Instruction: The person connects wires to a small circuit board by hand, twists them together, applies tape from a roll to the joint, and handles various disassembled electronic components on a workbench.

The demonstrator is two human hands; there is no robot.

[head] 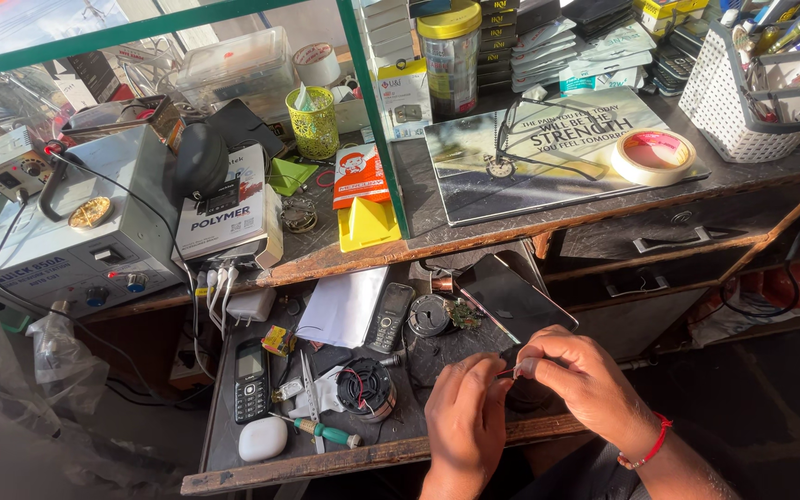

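The left hand (465, 407) and the right hand (578, 378) met over the near edge of the worn wooden table (363, 457). Both hands were closed in a pinch on a thin red wire (507, 372), which ran between their fingertips; what the wire led to could not be determined. A red thread bracelet (648, 448) circled the right wrist.

Just beyond the hands, a flat black phone panel (515, 298) lay tilted on the table. Left of the hands stood a small round black speaker with red and black leads (366, 387), and near it lay a green-handled screwdriver (326, 431), a white oval case (262, 439) and a black keypad phone (251, 380). A second black keypad phone (389, 317) lay farther back beside a white paper sheet (342, 306).

On the upper shelf rested a grey soldering station (81, 243), a yellow plastic phone stand (368, 225) and a roll of tan tape (653, 156).
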